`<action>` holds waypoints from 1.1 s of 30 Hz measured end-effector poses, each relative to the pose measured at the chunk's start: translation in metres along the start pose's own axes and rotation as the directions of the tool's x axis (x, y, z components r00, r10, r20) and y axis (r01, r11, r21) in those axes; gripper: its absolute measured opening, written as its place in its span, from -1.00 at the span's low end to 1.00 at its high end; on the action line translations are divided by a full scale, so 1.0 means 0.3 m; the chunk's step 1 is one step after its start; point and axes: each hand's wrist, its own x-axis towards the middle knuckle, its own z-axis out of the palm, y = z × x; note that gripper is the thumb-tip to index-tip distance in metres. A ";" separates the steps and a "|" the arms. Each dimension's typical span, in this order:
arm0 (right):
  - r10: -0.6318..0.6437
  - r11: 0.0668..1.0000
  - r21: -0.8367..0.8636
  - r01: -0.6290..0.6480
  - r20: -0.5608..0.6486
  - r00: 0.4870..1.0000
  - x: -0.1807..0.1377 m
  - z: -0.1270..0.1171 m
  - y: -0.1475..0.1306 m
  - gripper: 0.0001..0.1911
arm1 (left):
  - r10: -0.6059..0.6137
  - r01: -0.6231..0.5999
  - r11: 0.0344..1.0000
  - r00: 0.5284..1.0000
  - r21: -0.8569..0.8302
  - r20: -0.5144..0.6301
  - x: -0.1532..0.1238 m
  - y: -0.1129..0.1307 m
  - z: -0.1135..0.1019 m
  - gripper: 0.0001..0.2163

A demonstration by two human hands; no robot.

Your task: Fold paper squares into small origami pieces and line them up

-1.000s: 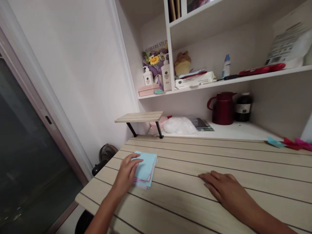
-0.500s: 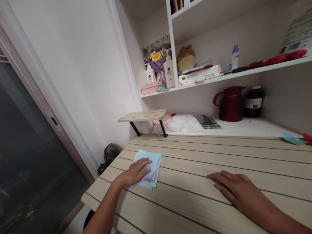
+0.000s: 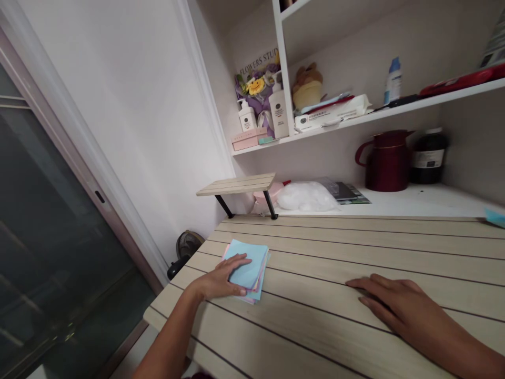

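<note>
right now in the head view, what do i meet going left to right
Glass door → left hand → paper stack → white bundle → right hand → blue paper at the right edge.

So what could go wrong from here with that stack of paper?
The stack of paper is uneven, with sheets poking out beneath the blue top sheet, so it might slide apart if the left-hand grip pushes sideways.

That grip also rests on the top sheet, so a heavy press could perhaps crease it.

The stack lies towards the left side of the table, so a strong leftward push might send sheets over that edge.
</note>
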 end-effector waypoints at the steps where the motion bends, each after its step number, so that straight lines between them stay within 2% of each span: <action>1: 0.000 1.000 0.003 0.000 0.000 1.000 0.000 -0.003 -0.003 -0.62 | 0.004 -0.004 1.000 1.000 -0.018 -0.002 -0.002 -0.007 -0.001 -0.21; 10: -0.006 0.999 0.039 0.006 0.009 1.000 0.010 -0.019 -0.017 -0.62 | 0.037 -0.042 0.994 0.998 -0.102 -0.054 -0.012 -0.010 0.010 -0.38; 17: -0.027 0.999 0.036 0.028 -0.007 1.000 0.007 -0.027 -0.025 -0.63 | -0.007 0.009 0.999 0.999 0.032 -0.054 -0.004 0.018 0.012 -0.16; 23: -0.038 0.999 0.035 0.038 -0.003 0.999 0.012 -0.036 -0.037 -0.64 | -0.018 0.000 0.985 0.995 -0.174 -0.101 -0.028 0.014 0.010 -0.33; 27: -0.029 0.998 0.059 0.029 0.013 0.999 0.013 -0.044 -0.045 -0.64 | -0.121 0.075 0.979 0.962 -0.190 -0.246 -0.004 0.047 0.015 -0.43; 30: -0.024 0.997 0.075 0.022 0.016 1.000 0.015 -0.045 -0.042 -0.65 | -0.172 0.125 0.981 0.914 -0.148 -0.367 0.068 0.090 -0.001 -0.44; 33: -0.031 0.995 0.094 0.028 0.022 0.999 0.019 -0.043 -0.037 -0.66 | -0.195 0.166 0.981 0.886 -0.103 -0.421 0.160 0.134 -0.024 -0.43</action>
